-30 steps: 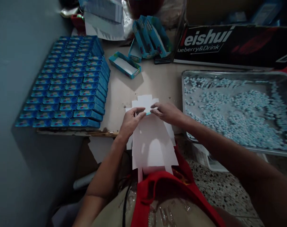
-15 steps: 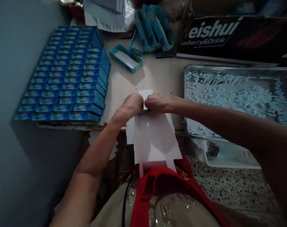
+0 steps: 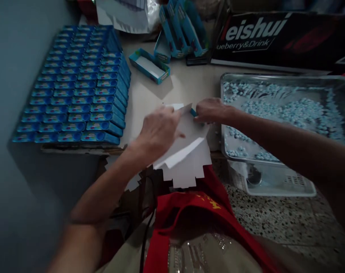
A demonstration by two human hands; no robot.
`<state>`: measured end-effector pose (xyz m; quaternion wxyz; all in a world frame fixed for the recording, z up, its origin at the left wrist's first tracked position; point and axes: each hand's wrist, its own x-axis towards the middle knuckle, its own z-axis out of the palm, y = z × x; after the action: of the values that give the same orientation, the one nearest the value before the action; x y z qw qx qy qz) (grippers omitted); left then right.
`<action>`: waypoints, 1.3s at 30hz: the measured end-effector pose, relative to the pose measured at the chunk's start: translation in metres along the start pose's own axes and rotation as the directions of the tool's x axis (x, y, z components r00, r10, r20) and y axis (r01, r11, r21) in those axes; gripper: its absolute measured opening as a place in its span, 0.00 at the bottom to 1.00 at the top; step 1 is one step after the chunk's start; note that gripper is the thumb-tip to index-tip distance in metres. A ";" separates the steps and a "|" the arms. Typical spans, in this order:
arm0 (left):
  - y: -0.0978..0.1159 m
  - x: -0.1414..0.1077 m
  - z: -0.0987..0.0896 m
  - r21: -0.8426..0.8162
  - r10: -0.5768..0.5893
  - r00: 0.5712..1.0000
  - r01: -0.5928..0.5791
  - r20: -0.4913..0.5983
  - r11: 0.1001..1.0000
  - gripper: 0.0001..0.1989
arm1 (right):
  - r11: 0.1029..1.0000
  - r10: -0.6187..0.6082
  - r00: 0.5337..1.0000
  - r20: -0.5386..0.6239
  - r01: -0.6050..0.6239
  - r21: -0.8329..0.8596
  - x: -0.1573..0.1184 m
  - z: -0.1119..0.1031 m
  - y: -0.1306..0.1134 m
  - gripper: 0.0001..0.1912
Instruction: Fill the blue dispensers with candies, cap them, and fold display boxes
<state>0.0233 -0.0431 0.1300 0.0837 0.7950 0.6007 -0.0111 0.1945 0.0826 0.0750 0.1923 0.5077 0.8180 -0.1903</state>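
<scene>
A white card blank (image 3: 186, 127), with a little blue showing at its upper right corner, is tilted between my two hands. My left hand (image 3: 161, 129) lies over its left side, fingers apart and thumb stretched out across the white surface. At the blue corner, my right hand (image 3: 210, 110) has its fingers closed on the card. Beneath it, another flat white card (image 3: 186, 172) with notched edges hangs over the table's front edge. An open blue box (image 3: 151, 67) with a white inside lies on the table beyond my hands.
Stacked blue boxes (image 3: 75, 87) fill the left of the table (image 3: 142, 93). More open blue boxes (image 3: 183, 28) lean together at the back. A metal tray (image 3: 280, 76) of small pale-blue pieces is at the right, before a black carton (image 3: 254, 41). A white basket (image 3: 283, 189) sits below.
The upper card has turned and lifted at an angle. My right hand has moved right with its corner, while my left hand has opened over it. The notched card below now shows more.
</scene>
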 end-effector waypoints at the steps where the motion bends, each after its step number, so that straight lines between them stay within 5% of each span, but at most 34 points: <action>1: 0.009 -0.018 0.005 0.004 0.041 0.999 -0.041 0.028 0.999 0.23 | 0.999 0.053 0.997 0.049 -0.053 -0.014 -0.007 0.000 0.006 0.14; 5: 0.030 -0.069 0.060 0.049 0.052 0.998 -0.051 -0.021 0.997 0.09 | 0.986 0.118 0.976 0.184 -0.138 0.097 -0.037 0.017 0.013 0.17; 8: 0.024 -0.074 0.094 -0.019 -0.027 0.990 0.025 -0.136 1.000 0.14 | 0.964 0.051 0.982 0.185 -0.096 0.249 -0.051 0.030 0.014 0.18; 11: 0.004 -0.058 0.099 -0.212 -0.067 0.984 0.031 -0.166 0.977 0.17 | 0.962 0.014 0.989 0.147 -0.053 0.267 -0.064 0.034 0.020 0.23; 13: -0.012 -0.038 0.093 -0.368 -0.102 0.994 0.084 -0.028 0.926 0.17 | 0.981 0.085 0.995 -0.054 -0.074 0.177 -0.075 0.038 0.023 0.25; 16: -0.034 -0.004 0.083 -0.540 -0.062 0.952 0.223 0.300 0.811 0.17 | 0.997 -0.044 0.855 -0.516 0.070 0.030 -0.095 0.058 0.021 0.20; 19: -0.045 0.018 0.082 -0.589 0.018 0.904 0.263 0.427 0.764 0.14 | 0.909 -0.412 0.718 -0.561 0.365 -0.200 -0.105 0.093 0.011 0.14; 22: -0.040 0.011 0.089 -0.560 -0.028 0.952 0.203 0.306 0.803 0.10 | 0.848 -0.529 0.703 -0.475 0.439 -0.295 -0.101 0.126 0.003 0.14; 24: -0.032 -0.008 0.098 -0.433 -0.105 0.993 0.119 0.057 0.893 0.09 | 0.856 -0.517 0.707 -0.482 0.434 -0.282 -0.096 0.140 0.000 0.15; 27: -0.020 -0.039 0.115 -0.158 0.007 0.976 -0.042 -0.216 0.986 0.08 | 0.868 -0.497 0.714 -0.492 0.420 -0.267 -0.092 0.147 -0.005 0.14; 29: -0.014 -0.054 0.127 -0.058 0.071 0.963 -0.089 -0.258 0.994 0.12 | 0.879 -0.477 0.729 -0.491 0.384 -0.283 -0.090 0.147 -0.010 0.13; 32: -0.007 -0.062 0.141 0.020 0.017 0.949 -0.011 -0.316 1.000 0.18 | 0.897 -0.434 0.754 -0.494 0.310 -0.316 -0.088 0.145 -0.017 0.13; 39: -0.007 -0.045 0.143 0.074 -0.004 0.983 0.018 -0.182 0.997 0.09 | 0.928 -0.359 0.826 -0.434 0.268 -0.257 -0.081 0.133 -0.025 0.15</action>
<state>0.0160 -0.1054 -0.0065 -0.0014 0.7920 0.6094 0.0383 0.2215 -0.0565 0.0051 -0.0012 0.3767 0.9263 -0.0125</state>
